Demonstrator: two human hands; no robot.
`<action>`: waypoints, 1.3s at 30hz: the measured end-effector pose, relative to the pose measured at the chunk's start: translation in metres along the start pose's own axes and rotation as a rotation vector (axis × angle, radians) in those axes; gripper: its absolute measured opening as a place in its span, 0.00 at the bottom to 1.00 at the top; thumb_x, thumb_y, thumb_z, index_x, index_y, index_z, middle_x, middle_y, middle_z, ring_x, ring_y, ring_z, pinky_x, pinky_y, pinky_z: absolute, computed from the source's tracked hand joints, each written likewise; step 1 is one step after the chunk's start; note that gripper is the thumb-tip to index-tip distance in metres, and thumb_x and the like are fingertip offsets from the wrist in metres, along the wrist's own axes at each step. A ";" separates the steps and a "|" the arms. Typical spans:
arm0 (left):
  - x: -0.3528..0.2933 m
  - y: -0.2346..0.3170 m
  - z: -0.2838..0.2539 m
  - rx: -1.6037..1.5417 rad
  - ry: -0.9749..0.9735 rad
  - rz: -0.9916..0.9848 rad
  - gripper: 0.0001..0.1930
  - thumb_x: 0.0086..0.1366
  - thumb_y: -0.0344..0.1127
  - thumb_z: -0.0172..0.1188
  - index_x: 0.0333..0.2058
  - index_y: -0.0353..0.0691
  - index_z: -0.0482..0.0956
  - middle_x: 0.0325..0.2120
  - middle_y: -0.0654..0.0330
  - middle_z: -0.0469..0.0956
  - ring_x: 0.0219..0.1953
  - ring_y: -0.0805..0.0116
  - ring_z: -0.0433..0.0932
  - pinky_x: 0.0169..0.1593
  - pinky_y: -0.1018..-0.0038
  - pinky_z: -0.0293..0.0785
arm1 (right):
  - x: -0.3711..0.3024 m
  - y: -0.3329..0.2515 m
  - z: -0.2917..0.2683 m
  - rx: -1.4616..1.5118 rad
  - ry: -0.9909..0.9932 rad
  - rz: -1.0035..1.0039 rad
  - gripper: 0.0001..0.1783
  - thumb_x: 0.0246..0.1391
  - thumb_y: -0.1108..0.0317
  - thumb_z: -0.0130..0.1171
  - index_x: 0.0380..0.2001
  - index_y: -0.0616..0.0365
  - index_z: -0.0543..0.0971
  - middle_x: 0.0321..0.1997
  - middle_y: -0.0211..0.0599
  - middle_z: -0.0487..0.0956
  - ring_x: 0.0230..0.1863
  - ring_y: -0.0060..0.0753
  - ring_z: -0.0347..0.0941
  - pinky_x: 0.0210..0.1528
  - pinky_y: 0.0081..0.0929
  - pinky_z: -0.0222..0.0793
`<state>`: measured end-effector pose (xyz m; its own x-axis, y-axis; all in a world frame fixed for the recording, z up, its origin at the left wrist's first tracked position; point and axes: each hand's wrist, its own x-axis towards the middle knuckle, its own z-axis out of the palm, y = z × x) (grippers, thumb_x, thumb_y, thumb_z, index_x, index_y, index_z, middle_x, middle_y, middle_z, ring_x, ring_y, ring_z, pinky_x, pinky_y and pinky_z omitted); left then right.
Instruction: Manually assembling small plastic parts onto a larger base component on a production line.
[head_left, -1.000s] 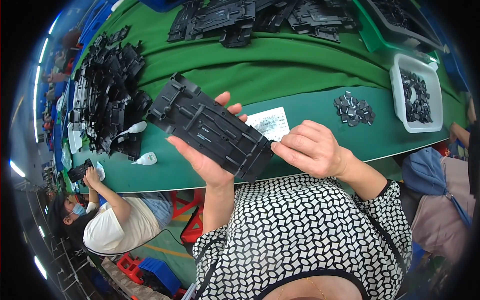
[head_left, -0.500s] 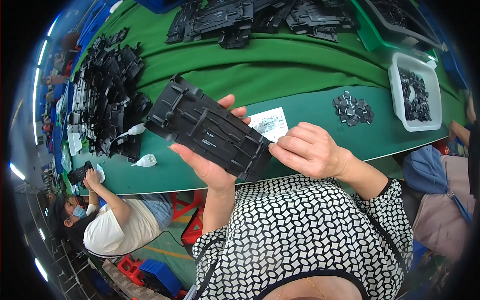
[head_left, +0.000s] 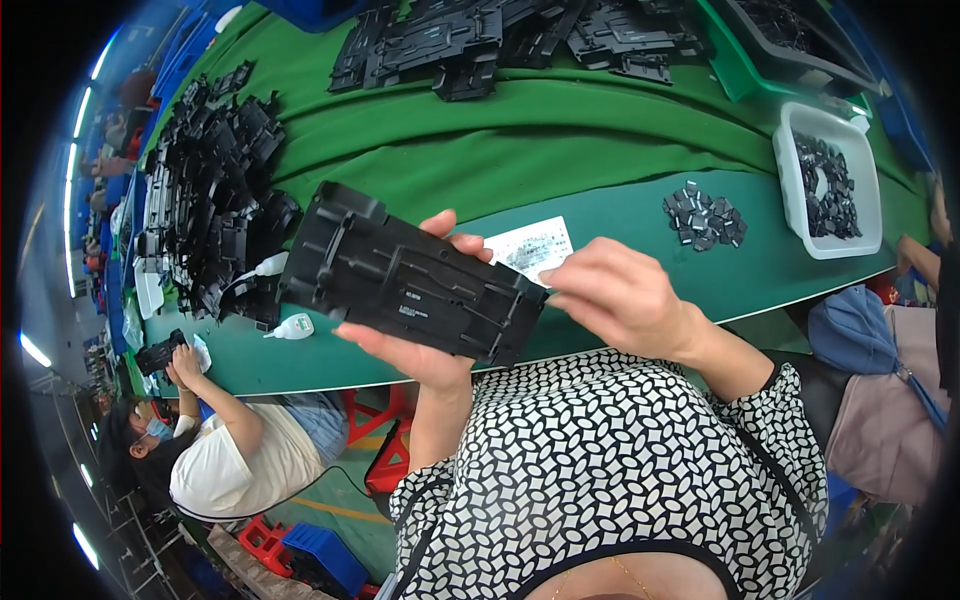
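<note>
A long black moulded plastic plate point(head_left: 405, 280) with raised ribs and small printed marks lies tilted across my left hand point(head_left: 415, 352), which grips it from beneath. Its fingertips show over the far edge and its thumb along the near edge. My right hand point(head_left: 620, 300) is closed in a pinch at the plate's right-hand corner. Whatever its fingertips hold, if anything, is too small or hidden to make out. Just behind that corner a white sheet point(head_left: 530, 243) with small dark print or specks rests on the green table.
Stacked black plates point(head_left: 215, 200) stand at left, with more plates point(head_left: 440, 45) at the back. Two small white bottles point(head_left: 292, 327) sit near the left stack. At right are a pile of small dark pieces point(head_left: 705, 217) and a white tray point(head_left: 872, 200) of similar ones. A co-worker point(head_left: 245, 440) sits at left.
The plate's left end has dipped toward me, so it lies flatter. My right hand has stayed by the corner, its fingers shifting slightly. A bit more of the white sheet's left side shows.
</note>
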<state>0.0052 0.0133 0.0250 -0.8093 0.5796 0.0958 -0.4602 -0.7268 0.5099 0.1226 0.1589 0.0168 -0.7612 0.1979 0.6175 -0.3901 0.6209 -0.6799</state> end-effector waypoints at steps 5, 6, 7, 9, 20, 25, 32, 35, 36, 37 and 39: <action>-0.004 0.003 0.001 0.164 -0.046 0.015 0.63 0.45 0.86 0.32 0.55 0.24 0.61 0.42 0.45 0.73 0.43 0.57 0.75 0.47 0.63 0.74 | -0.005 -0.015 -0.010 0.693 -0.154 0.963 0.10 0.59 0.66 0.55 0.31 0.62 0.78 0.25 0.24 0.75 0.26 0.11 0.68 0.25 0.13 0.64; -0.004 0.002 -0.003 0.150 -0.129 0.018 0.60 0.46 0.82 0.41 0.56 0.23 0.59 0.43 0.43 0.72 0.45 0.55 0.73 0.50 0.62 0.72 | -0.008 -0.013 -0.007 0.749 -0.150 0.981 0.10 0.59 0.65 0.56 0.31 0.62 0.78 0.24 0.24 0.75 0.25 0.11 0.67 0.25 0.13 0.62; -0.004 0.000 -0.006 0.135 -0.212 0.023 0.59 0.48 0.79 0.49 0.57 0.22 0.56 0.43 0.41 0.70 0.46 0.53 0.71 0.54 0.60 0.69 | -0.010 -0.013 -0.004 0.805 -0.146 0.996 0.11 0.58 0.64 0.57 0.31 0.61 0.78 0.24 0.23 0.74 0.24 0.12 0.65 0.25 0.13 0.61; -0.007 -0.003 -0.003 0.162 -0.227 0.024 0.59 0.48 0.80 0.48 0.56 0.22 0.58 0.43 0.41 0.71 0.46 0.53 0.72 0.53 0.59 0.70 | -0.009 -0.014 -0.002 0.827 -0.162 1.013 0.11 0.58 0.63 0.57 0.30 0.61 0.79 0.24 0.24 0.74 0.24 0.12 0.65 0.25 0.14 0.60; -0.015 0.002 -0.001 0.251 -0.228 0.008 0.57 0.45 0.83 0.43 0.54 0.29 0.63 0.40 0.46 0.72 0.45 0.53 0.73 0.51 0.58 0.71 | -0.008 -0.018 -0.002 0.840 -0.148 1.043 0.09 0.58 0.66 0.57 0.29 0.61 0.77 0.23 0.23 0.73 0.24 0.11 0.65 0.25 0.13 0.60; -0.013 -0.004 0.005 0.203 -0.211 0.006 0.55 0.49 0.80 0.45 0.54 0.28 0.62 0.40 0.46 0.72 0.44 0.54 0.73 0.51 0.59 0.71 | -0.011 -0.020 -0.005 0.852 -0.137 1.075 0.11 0.57 0.63 0.57 0.29 0.60 0.78 0.24 0.24 0.74 0.26 0.13 0.65 0.27 0.14 0.61; -0.004 0.013 -0.006 0.019 -0.083 -0.089 0.49 0.59 0.70 0.46 0.59 0.25 0.54 0.44 0.42 0.71 0.47 0.52 0.73 0.54 0.59 0.71 | -0.026 -0.003 -0.060 0.184 -0.036 0.691 0.06 0.54 0.71 0.60 0.33 0.63 0.79 0.29 0.31 0.79 0.29 0.20 0.73 0.32 0.19 0.69; 0.000 0.021 -0.025 -0.087 -0.074 -0.115 0.50 0.58 0.71 0.46 0.59 0.24 0.54 0.45 0.40 0.69 0.50 0.50 0.70 0.56 0.57 0.69 | -0.031 0.014 -0.104 -0.239 0.126 0.633 0.05 0.53 0.73 0.58 0.33 0.62 0.78 0.30 0.39 0.76 0.29 0.31 0.73 0.31 0.25 0.69; 0.000 0.021 -0.025 -0.055 -0.048 -0.109 0.49 0.59 0.71 0.44 0.58 0.24 0.54 0.45 0.40 0.69 0.50 0.51 0.71 0.56 0.59 0.70 | -0.035 0.021 -0.114 -0.301 0.144 0.664 0.05 0.52 0.74 0.57 0.33 0.62 0.78 0.30 0.38 0.76 0.28 0.31 0.73 0.31 0.25 0.69; 0.001 0.020 -0.025 -0.058 -0.048 -0.108 0.49 0.59 0.71 0.44 0.58 0.24 0.54 0.45 0.40 0.69 0.50 0.51 0.71 0.56 0.59 0.70 | -0.040 0.029 -0.120 -0.361 0.162 0.694 0.05 0.52 0.75 0.57 0.33 0.63 0.78 0.31 0.38 0.75 0.28 0.32 0.73 0.30 0.25 0.68; 0.002 0.017 -0.024 0.031 0.028 -0.061 0.45 0.63 0.68 0.42 0.60 0.27 0.53 0.48 0.42 0.69 0.48 0.53 0.73 0.50 0.60 0.75 | -0.042 0.042 -0.124 -0.421 0.142 0.689 0.05 0.52 0.75 0.57 0.33 0.62 0.77 0.32 0.39 0.75 0.29 0.37 0.73 0.32 0.28 0.69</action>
<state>-0.0126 -0.0067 0.0136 -0.7901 0.6116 0.0403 -0.4977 -0.6785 0.5403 0.2026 0.2708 0.0116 -0.6755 0.7154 0.1788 0.3895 0.5520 -0.7373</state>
